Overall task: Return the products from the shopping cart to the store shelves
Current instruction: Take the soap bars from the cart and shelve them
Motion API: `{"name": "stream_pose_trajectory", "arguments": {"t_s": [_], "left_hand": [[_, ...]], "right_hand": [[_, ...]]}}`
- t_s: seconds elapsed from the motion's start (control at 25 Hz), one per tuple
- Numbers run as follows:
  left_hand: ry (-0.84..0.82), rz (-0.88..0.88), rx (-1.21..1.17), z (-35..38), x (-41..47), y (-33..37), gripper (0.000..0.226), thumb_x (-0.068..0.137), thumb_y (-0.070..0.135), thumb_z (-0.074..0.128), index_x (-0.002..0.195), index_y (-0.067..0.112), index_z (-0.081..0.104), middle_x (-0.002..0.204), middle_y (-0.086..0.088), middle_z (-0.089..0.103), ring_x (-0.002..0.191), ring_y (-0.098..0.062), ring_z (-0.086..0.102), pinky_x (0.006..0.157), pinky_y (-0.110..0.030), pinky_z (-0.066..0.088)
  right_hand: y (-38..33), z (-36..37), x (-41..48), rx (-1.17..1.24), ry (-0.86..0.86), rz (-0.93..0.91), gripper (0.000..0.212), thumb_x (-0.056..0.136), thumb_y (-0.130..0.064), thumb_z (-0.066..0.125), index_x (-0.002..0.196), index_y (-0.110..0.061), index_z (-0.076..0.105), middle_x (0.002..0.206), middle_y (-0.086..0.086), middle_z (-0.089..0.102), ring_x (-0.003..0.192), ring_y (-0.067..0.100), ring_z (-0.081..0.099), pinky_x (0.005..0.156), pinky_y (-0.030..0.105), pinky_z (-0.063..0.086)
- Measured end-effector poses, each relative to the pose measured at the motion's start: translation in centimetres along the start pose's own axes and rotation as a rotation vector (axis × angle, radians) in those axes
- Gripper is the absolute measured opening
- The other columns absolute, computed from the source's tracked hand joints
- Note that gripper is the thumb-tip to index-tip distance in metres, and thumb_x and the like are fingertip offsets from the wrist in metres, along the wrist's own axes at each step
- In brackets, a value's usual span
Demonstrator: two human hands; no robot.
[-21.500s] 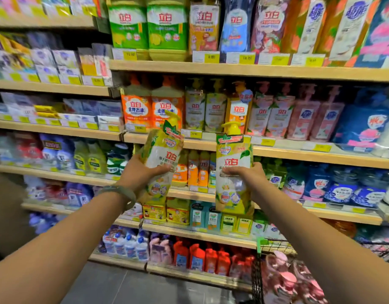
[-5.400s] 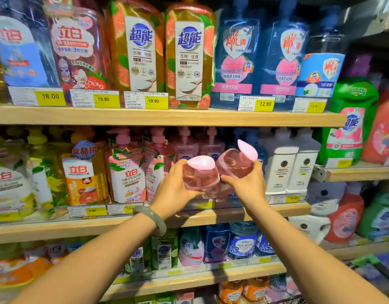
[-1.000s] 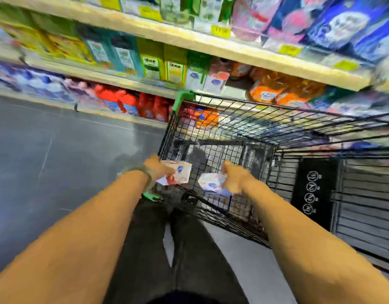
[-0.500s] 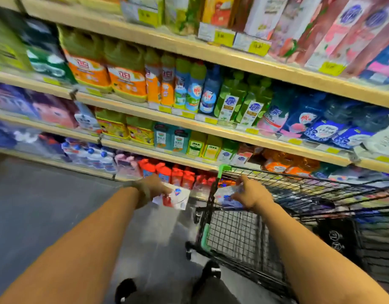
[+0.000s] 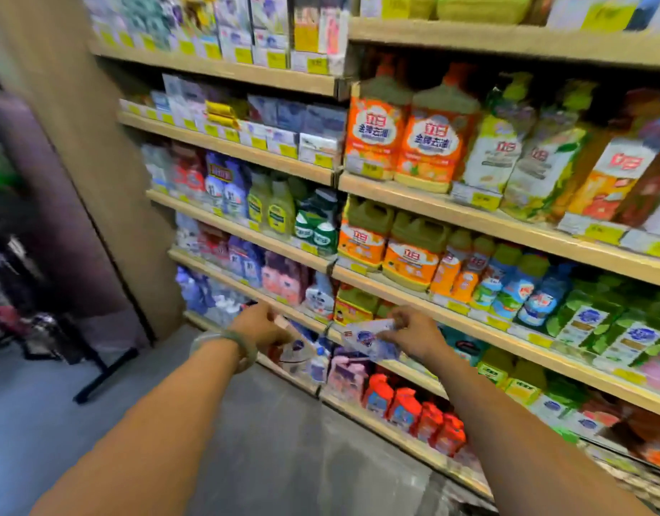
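My left hand, with a green bangle on the wrist, holds a small white soap pack with a blue logo. My right hand grips a second white-and-blue soap pack by its right end. Both packs hang in front of the lower wooden shelves, at about the height of the second shelf from the floor. The frame is blurred by motion. The shopping cart is out of view.
Wooden shelves fill the right and centre, stocked with orange detergent jugs, green and blue bottles and red pouches at the bottom. A beige end panel closes the shelving on the left. Grey floor lies below.
The view has swung left from the cart to the shelf's left end. Both hands, still holding the soap packs, have moved up toward the lower shelves. The cart has left the frame.
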State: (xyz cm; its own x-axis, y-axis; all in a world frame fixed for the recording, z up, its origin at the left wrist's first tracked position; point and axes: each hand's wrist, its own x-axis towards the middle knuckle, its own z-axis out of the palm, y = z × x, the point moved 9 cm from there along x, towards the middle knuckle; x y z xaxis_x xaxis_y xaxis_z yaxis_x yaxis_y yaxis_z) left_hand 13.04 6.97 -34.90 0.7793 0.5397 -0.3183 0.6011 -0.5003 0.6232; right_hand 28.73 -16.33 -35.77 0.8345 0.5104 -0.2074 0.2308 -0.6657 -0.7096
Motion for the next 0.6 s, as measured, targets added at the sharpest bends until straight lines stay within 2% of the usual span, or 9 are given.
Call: {"name": "stream_pose_trajectory", "arguments": {"t_s": [0.12, 0.2, 0.32, 0.44, 0.6], "left_hand": [[0.086, -0.011, -0.111, -5.9, 2.3, -1.2, 0.034, 0.070, 0.023, 0.078, 0.086, 0.008, 0.052, 0.073, -0.006, 0.060, 0.060, -0.017, 0.054, 0.054, -0.028, 0.045], [0.122, 0.015, -0.186, -9.1, 4.6, -1.5, 0.040, 0.064, 0.027, 0.081, 0.086, 0.003, 0.057, 0.074, -0.010, 0.065, 0.062, -0.019, 0.059, 0.063, -0.036, 0.053], [0.174, 0.071, -0.281, -14.1, 8.5, -1.4, 0.048, 0.061, 0.036, 0.083, 0.089, 0.003, 0.061, 0.087, -0.016, 0.068, 0.076, -0.025, 0.062, 0.078, -0.046, 0.054], [0.225, 0.138, -0.342, -19.7, 12.9, 0.1, 0.043, 0.071, 0.032, 0.081, 0.098, 0.003, 0.063, 0.089, -0.011, 0.067, 0.075, -0.021, 0.061, 0.073, -0.035, 0.052], [0.286, 0.234, -0.418, -26.1, 19.0, 2.6, 0.037, 0.076, 0.030, 0.077, 0.098, 0.006, 0.058, 0.085, -0.008, 0.063, 0.072, -0.019, 0.057, 0.061, -0.026, 0.044]], "right_hand": [[-5.8, 0.5, 4.3, 0.181, 0.043, -0.061, 0.032, 0.072, -0.011, 0.081, 0.097, -0.012, 0.062, 0.080, 0.007, 0.056, 0.080, 0.021, 0.053, 0.072, 0.031, 0.042], [-9.1, 0.7, 7.1, 0.251, 0.054, -0.093, 0.034, 0.073, -0.011, 0.081, 0.100, -0.010, 0.063, 0.082, 0.008, 0.056, 0.081, 0.022, 0.054, 0.072, 0.030, 0.042], [-14.4, 1.4, 11.2, 0.288, 0.032, -0.171, 0.034, 0.074, -0.011, 0.080, 0.103, -0.010, 0.061, 0.071, 0.001, 0.048, 0.072, 0.020, 0.049, 0.063, 0.029, 0.039], [-19.9, 2.0, 16.5, 0.332, 0.026, -0.260, 0.032, 0.073, -0.006, 0.079, 0.100, -0.011, 0.063, 0.067, -0.001, 0.043, 0.064, 0.015, 0.043, 0.059, 0.026, 0.035], [-26.6, 0.8, 24.5, 0.355, 0.077, -0.330, 0.034, 0.071, -0.007, 0.081, 0.100, -0.014, 0.065, 0.079, 0.000, 0.055, 0.078, 0.017, 0.052, 0.070, 0.026, 0.043]]}}
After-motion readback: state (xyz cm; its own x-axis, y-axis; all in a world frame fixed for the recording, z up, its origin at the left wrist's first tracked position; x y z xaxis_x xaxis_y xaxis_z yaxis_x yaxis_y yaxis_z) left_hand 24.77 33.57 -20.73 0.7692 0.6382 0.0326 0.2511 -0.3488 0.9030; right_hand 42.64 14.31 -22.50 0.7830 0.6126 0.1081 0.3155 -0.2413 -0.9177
